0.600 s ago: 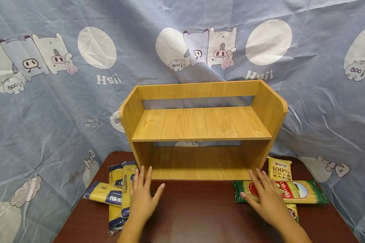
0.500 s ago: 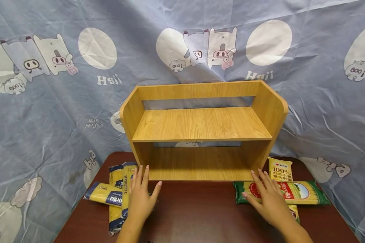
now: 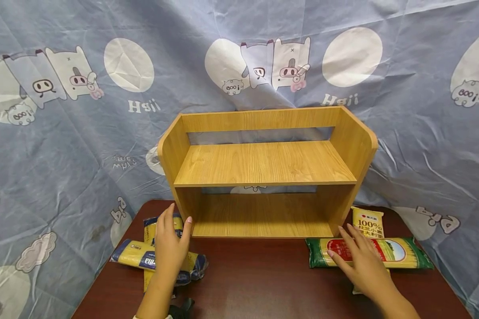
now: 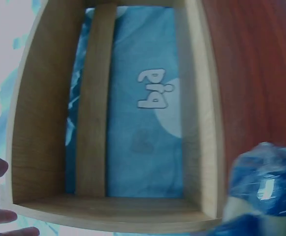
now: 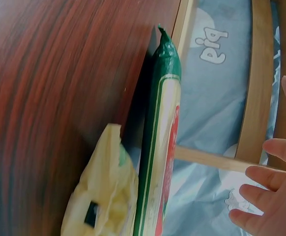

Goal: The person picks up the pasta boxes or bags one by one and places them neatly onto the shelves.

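Note:
My left hand [image 3: 169,246] is over the left pile of spaghetti packets, its fingers straight and thumb apart, gripping nothing. A yellow and blue packet [image 3: 133,254] shows left of the wrist, and a blue packet end [image 3: 197,268] sticks out on its right. In the left wrist view, a blue wrapper [image 4: 263,187] lies at lower right. My right hand [image 3: 363,263] spreads over a green and red pasta packet [image 3: 395,253], its fingers relaxed around nothing. Beneath that packet lies a yellow one [image 3: 367,221]. The right wrist view shows my fingers [image 5: 261,196] apart from both packets.
A two-tier wooden shelf [image 3: 263,164] stands at the back of the dark red table [image 3: 263,279], between the piles. A blue patterned cloth [image 3: 84,133] hangs behind and at the sides. A small dark object [image 3: 181,308] is beside the left forearm.
My left hand has moved left and turned, now covering the upright spaghetti packet and uncovering a packet end on its right. My right hand has shifted slightly right and toward me.

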Motion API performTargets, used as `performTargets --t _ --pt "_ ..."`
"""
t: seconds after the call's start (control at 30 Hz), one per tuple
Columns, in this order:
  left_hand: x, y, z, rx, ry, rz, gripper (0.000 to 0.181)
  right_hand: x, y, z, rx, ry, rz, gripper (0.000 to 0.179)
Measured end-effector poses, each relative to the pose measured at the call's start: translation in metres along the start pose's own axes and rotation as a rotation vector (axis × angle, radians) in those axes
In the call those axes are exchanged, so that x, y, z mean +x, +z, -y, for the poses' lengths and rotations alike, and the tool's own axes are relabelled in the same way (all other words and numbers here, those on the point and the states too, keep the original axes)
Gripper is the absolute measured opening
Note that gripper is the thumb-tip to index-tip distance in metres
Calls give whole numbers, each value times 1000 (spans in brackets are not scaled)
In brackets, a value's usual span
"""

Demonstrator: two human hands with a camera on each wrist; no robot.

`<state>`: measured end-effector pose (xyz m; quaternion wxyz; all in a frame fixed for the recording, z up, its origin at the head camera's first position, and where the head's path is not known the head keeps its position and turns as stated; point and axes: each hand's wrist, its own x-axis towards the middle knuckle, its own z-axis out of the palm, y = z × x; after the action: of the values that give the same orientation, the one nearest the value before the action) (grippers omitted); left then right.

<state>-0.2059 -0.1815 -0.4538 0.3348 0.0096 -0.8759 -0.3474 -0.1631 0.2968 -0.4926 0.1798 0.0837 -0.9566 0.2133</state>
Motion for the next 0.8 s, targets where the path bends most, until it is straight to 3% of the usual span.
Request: performTargets --t 0.5,0.8 --pt "41 -16 -8 -123 -166 111 75 -2 -4 -38 -38 -26 -18 74" --pt "64 -12 -8 -182 -192 164 76 -7 -8 -80 -56 72 49 70"
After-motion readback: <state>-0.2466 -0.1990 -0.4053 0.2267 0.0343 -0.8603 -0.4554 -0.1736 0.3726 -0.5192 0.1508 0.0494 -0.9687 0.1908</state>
